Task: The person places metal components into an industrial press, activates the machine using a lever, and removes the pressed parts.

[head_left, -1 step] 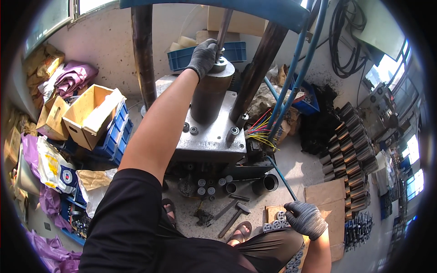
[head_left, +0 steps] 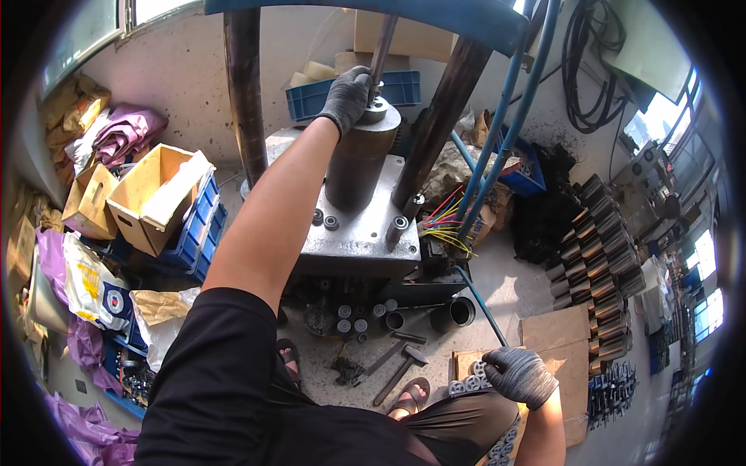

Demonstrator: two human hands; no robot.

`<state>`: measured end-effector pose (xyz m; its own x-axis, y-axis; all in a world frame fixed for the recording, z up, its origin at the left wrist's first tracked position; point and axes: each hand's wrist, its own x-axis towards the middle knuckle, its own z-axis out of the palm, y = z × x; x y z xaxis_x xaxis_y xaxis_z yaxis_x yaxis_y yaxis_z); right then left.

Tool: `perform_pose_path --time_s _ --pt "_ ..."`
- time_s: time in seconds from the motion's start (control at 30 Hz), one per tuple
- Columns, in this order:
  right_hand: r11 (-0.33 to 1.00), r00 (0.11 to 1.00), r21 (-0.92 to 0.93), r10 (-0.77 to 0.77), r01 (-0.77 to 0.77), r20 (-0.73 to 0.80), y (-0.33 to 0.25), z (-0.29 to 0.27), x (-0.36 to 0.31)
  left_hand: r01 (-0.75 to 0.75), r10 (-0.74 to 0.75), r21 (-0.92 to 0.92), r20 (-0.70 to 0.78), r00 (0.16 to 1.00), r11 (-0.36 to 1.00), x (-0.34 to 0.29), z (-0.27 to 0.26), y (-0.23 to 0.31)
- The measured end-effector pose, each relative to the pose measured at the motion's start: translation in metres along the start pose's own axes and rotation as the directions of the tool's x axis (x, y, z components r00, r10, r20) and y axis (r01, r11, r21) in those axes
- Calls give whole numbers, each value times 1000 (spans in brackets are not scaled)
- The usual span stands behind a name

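My left hand [head_left: 347,98], in a grey glove, reaches to the top of a thick dark metal cylinder [head_left: 356,167] standing on the steel press table [head_left: 342,242]. Its fingers curl closed beside the press's slim vertical rod [head_left: 383,50], at a small metal part on the cylinder's top. What they grip is mostly hidden by the glove. Low on the right, my gloved right hand [head_left: 522,378] is closed around the end of a long blue lever [head_left: 483,309]. Two small round bearing-like parts [head_left: 332,223] sit near the table's left front, and a short upright sleeve [head_left: 397,226] near its right corner.
A hammer [head_left: 400,375], a wide metal tube [head_left: 453,314] and small round parts lie on the floor by my sandalled feet. Cartons [head_left: 151,210] on blue crates stand left. Stacked metal cylinders [head_left: 598,272] fill the right side. Loose coloured wires [head_left: 447,225] hang by the press.
My right hand and the lever's end have shifted very slightly downward. My left hand stays at the cylinder's top.
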<state>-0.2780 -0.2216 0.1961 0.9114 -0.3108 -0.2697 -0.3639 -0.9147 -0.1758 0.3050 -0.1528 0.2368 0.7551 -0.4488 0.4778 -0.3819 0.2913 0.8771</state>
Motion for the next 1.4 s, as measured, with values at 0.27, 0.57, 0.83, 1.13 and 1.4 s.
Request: perform_pose_path --time_s 0.27,0.57,0.83,1.13,1.4 --pt "1000 1000 2 13 -13 4 -5 -4 0 15 -15 -6 -9 1000 1000 3 -4 -6" --pt "1000 1000 -18 -15 15 22 -4 -5 0 8 -7 79 -15 1000 997 1 -5 -5" --pt "985 883 156 3 79 -469 -5 -16 7 18 -17 93 -9 1000 996 -1 -5 -1" --pt "975 375 -169 -212 144 -903 22 -112 106 -16 18 96 -18 1000 995 3 -6 -7" --pt "979 455 -204 -192 23 -869 37 -161 164 6 -6 28 -13 1000 1000 1 -4 -4"
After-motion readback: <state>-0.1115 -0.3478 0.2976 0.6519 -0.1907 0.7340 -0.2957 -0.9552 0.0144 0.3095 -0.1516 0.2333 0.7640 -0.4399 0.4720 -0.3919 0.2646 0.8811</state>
